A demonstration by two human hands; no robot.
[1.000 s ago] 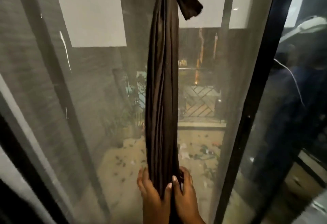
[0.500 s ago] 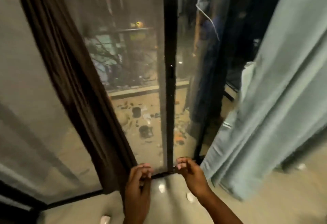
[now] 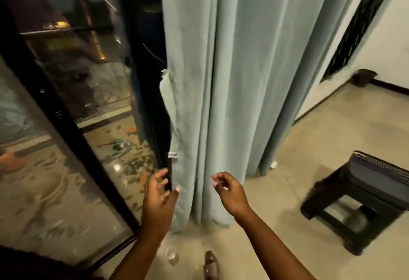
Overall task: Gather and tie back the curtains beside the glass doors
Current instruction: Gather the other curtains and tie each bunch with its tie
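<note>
The pale green curtain (image 3: pixel 232 80) hangs in loose folds to the floor, just right of the dark-framed glass door (image 3: pixel 73 111). The left hand (image 3: pixel 158 193) spreads open against its near edge; the right hand (image 3: pixel 228 189) hovers beside it, fingers curled, holding nothing. A dark stool (image 3: pixel 363 198) stands further right.

No readable text; small white tag (image 3: pixel 173 154) on the curtain (image 3: pixel 232 80) edge, illegible.

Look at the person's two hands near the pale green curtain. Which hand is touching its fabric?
The left hand, at the curtain's door-side edge: its thumb lies against the fabric. The right hand hovers in front with curled fingers, holding nothing.
</note>
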